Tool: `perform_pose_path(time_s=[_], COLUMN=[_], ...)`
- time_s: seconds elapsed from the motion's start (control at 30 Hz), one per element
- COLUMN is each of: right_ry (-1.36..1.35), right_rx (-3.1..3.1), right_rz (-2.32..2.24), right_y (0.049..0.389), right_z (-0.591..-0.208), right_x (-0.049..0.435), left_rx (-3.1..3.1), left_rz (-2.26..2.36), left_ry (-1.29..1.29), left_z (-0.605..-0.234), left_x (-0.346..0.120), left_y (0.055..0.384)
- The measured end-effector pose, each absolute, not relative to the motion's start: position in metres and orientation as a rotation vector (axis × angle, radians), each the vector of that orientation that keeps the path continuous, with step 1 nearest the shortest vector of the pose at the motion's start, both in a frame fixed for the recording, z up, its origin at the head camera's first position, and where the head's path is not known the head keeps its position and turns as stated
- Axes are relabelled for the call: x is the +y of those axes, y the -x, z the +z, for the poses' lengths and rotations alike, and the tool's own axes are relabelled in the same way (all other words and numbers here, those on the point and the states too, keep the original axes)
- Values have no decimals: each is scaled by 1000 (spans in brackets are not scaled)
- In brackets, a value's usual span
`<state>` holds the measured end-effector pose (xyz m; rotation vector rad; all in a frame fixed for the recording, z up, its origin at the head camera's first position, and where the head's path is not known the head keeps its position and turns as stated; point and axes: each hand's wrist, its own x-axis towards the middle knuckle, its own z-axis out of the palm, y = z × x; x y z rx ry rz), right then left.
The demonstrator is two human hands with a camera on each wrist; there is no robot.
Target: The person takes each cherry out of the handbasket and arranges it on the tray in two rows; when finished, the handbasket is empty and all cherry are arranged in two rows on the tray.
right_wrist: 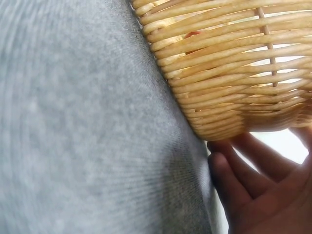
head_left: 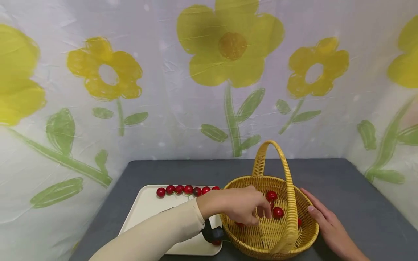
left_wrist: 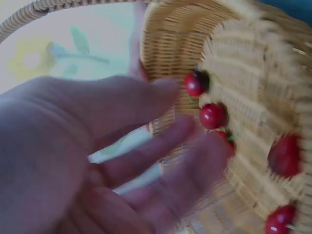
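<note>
Basket (head_left: pixel 272 233) upright, hoop (head_left: pixel 290 195) front-to-back

Tray (head_left: pixel 150 206) partly hidden by sleeve (head_left: pixel 156 232); basket (right_wrist: pixel 234 83) cut off in wrist views.

I observe the left arm (head_left: pixel 153 232), sleeved, slanting up from the bottom edge; left hand (head_left: pixel 246 204) right of lower centre, fingers loosely bent, thumb apart. Right hand (head_left: pixel 331 223), lower right: fingers extended toward upper left, thumb spread.
</note>
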<state>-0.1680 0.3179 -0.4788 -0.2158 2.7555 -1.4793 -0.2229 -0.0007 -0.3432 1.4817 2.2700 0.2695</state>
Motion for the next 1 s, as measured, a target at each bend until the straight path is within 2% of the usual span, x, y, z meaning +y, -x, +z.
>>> perform_pose_path(time_s=[0.4,0.63,0.83,1.0], right_ry=[198,191,181,169], right_rx=[2771,2746,2739,2759], right_rz=[-1435,-1458,-1456,-1423], right_y=[169,170,170,170], right_z=[-481,-478,-478,-478], right_x=[321,319,318,318], left_rx=[2448,2457,2487,2464], left_rz=[-101,-68,286,800], left_ry=[-1213,-1310,-1454,-1398], left_z=[-374,-388,-384,-372], left_x=[-17,-19,-34,-58], left_y=[226,230,225,204])
